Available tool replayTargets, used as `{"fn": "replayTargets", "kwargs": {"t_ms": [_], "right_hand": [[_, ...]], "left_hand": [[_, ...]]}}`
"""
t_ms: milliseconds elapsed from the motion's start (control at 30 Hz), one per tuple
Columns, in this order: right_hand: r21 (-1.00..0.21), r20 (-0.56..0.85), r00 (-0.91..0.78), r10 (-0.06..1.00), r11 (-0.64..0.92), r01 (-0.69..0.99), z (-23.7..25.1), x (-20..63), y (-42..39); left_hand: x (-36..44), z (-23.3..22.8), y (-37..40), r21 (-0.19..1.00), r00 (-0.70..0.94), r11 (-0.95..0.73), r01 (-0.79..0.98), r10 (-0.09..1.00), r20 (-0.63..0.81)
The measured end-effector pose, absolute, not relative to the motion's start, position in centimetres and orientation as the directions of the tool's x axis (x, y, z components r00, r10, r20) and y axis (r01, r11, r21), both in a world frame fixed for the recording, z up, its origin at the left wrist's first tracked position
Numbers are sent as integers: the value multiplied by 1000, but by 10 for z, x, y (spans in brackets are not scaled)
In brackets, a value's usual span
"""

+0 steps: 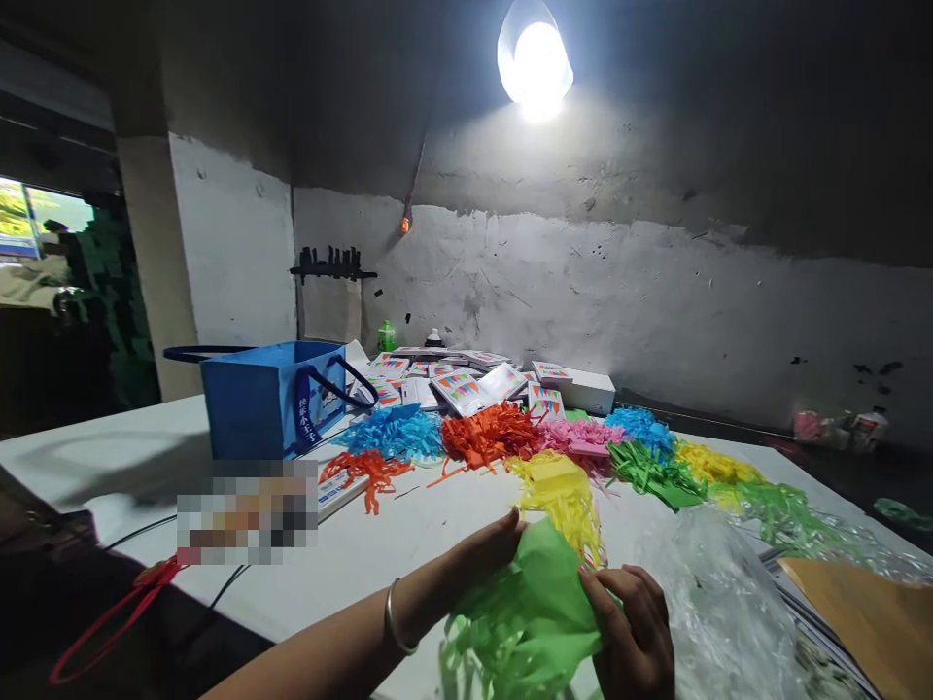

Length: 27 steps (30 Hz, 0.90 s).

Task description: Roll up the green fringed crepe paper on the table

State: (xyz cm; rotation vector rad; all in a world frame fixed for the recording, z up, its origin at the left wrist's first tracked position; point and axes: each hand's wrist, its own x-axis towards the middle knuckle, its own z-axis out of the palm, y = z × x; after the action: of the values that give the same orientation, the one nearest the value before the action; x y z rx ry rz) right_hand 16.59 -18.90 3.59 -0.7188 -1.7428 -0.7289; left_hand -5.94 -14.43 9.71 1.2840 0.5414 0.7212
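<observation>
A sheet of fringed green tissue paper [543, 608] is stretched between my two hands near the front of the white table [364, 564]. My left hand [490, 549], with a metal bangle at the wrist, grips its left side, thumb at the upper edge and the other fingers hidden behind. On the right edge, the fingers of my right hand [633, 622] are closed. Thin cut strips hang from the paper's lower left. Just beyond lies a yellow fringed bundle [558, 486], with orange [492, 435], pink [575, 436], blue [394, 433] and green [656, 472] bundles around it.
A blue gift bag [252, 403] stands at the left, near a blurred object with a red cord [117, 632]. Printed packets [466, 389] and a white box [589, 391] are heaped at the back. Clear plastic [729, 593] and brown paper [867, 622] lie at the right.
</observation>
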Motion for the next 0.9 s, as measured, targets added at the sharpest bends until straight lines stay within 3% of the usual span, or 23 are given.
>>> {"fn": "replayTargets", "kwargs": {"t_ms": [167, 233, 367, 467, 567, 667, 767, 900], "right_hand": [[118, 965, -230, 130, 565, 817, 26, 167, -182], [118, 964, -228, 135, 552, 826, 24, 176, -180], [143, 965, -231, 126, 486, 862, 44, 221, -187], [178, 962, -246, 121, 407, 896, 69, 261, -209], [275, 926, -336, 169, 304, 912, 71, 271, -232], [339, 855, -454, 252, 391, 856, 34, 245, -234], [232, 844, -448, 296, 551, 801, -21, 203, -221], [149, 808, -441, 389, 590, 793, -65, 172, -210]], "left_hand": [[-46, 60, -186, 796, 852, 536, -279, 522, -53], [-37, 40, -194, 755, 850, 574, -317, 525, -42], [-19, 25, -196, 826, 849, 511, -240, 523, -77], [-18, 43, -188, 908, 809, 416, -56, 552, -203], [-35, 66, -172, 972, 762, 219, 89, 614, -208], [-73, 79, -150, 985, 693, 37, 166, 706, -143], [-118, 81, -136, 953, 583, -142, 266, 812, -42], [-146, 66, -151, 853, 451, -373, 365, 873, 189]]}}
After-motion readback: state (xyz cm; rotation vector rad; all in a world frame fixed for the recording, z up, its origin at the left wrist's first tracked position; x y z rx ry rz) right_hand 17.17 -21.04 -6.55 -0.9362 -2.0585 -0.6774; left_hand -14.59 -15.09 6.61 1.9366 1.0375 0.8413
